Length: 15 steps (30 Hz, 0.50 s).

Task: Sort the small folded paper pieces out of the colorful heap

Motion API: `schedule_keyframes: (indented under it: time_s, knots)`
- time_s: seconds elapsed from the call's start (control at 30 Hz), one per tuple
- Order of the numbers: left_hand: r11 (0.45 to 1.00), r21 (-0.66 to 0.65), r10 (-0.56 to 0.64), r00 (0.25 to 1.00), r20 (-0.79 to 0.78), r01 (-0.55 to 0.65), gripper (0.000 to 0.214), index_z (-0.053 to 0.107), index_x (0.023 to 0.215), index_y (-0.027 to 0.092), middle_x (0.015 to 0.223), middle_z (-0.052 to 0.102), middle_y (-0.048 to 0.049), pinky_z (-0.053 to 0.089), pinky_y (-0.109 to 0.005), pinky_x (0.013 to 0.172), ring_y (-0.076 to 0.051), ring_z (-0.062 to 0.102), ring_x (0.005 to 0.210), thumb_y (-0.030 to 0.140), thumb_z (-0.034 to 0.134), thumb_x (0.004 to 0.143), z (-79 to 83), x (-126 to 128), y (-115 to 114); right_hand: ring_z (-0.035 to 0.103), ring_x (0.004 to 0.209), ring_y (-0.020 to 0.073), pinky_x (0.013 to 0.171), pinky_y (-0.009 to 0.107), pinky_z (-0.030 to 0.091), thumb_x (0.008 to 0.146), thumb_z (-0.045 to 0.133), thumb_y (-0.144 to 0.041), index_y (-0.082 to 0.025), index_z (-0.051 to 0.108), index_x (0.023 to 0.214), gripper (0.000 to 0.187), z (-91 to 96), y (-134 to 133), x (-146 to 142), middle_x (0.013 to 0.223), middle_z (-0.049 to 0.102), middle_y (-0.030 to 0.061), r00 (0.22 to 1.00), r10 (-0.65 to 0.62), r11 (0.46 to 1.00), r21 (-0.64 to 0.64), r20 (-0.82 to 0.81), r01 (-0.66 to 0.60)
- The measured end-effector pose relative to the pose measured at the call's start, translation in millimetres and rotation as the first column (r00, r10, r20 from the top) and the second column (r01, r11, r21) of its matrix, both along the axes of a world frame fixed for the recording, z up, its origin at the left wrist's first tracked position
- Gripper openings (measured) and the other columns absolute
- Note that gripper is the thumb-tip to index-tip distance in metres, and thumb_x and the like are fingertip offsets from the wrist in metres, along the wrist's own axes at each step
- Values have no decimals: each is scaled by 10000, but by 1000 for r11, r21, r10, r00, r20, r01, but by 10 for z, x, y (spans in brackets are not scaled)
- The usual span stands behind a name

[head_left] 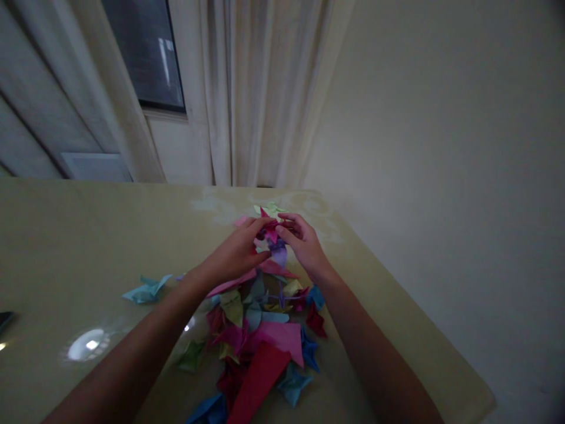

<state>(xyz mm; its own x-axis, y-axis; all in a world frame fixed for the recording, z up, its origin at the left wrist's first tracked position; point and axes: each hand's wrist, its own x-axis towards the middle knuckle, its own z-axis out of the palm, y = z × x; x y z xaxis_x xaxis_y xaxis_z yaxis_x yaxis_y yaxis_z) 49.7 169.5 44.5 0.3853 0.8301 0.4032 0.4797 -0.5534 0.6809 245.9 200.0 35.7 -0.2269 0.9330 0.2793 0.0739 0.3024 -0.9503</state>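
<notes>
Both hands meet over the far end of a heap of coloured folded papers. Between their fingertips is a magenta origami piece (271, 229) with a pointed tip upward. My left hand (245, 244) pinches it from the left, thumb low and fingers bent. From the right, my right hand (304, 241) grips it with thumb and curled fingers. Just below lies a purple folded paper (279, 254), partly covered. Behind the hands are pale green paper pieces (272, 207). Nearer me the heap holds a pink paper (282, 338) and a long red paper (260, 383).
A light blue origami piece (148, 290) lies apart to the left on the yellowish table (79, 235). A dark object (6, 319) sits at the left edge. Curtains (265, 88) hang beyond the table, and a plain wall (450, 147) borders its right side.
</notes>
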Motion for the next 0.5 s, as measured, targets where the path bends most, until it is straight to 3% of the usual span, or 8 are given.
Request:
schedule_keyframes:
  time_s: [0.13,0.23,0.3,0.4,0.43,0.5]
  knots:
    - [1000,18,-23,993,-117,25,426,654,1325,249,1288,723,-96,573,-448,1001,-263,696,1116,417,675,934,390,-163,-173,728,965,206,849,345,596,943,716,-444,-230,726,1157,303,347,-176,165,1121,761,66,968,-11,991,133,251,-23]
    - [998,-25,51,983,-179,-56,492,665,1331,254,1287,735,-97,586,-443,978,-267,715,1087,558,637,945,472,-358,-391,739,972,222,829,359,604,959,711,-472,-244,723,1234,358,465,-392,383,1213,745,90,908,50,989,109,416,-104]
    - [984,-50,156,958,-241,-173,618,646,1373,234,1362,703,-127,566,-475,1024,-304,694,1173,665,590,934,363,-532,-574,740,1000,246,837,383,611,950,716,-511,-249,702,1305,441,410,-553,588,1291,717,114,860,96,990,42,501,-135]
    - [926,-24,337,852,-400,-377,906,585,1469,182,1519,589,-195,410,-609,1182,-418,545,1400,821,582,826,17,-821,-868,655,1238,335,970,465,583,895,754,-588,-233,668,1377,605,154,-794,900,1422,646,155,816,69,997,-13,574,-75]
    - [893,-39,390,813,-432,-448,1003,553,1503,164,1572,532,-218,360,-654,1201,-459,484,1449,861,587,782,-110,-899,-959,599,1323,365,1026,501,554,864,774,-618,-230,644,1409,682,45,-869,969,1473,606,164,819,23,1000,-13,573,-19]
    - [871,-160,366,832,-418,-464,1091,457,1570,126,1626,461,-239,350,-640,1216,-454,438,1493,872,568,781,-325,-973,-1108,539,1398,381,1094,543,504,855,746,-683,-240,592,1462,766,-166,-1001,1004,1520,565,166,872,-22,996,-66,489,62]
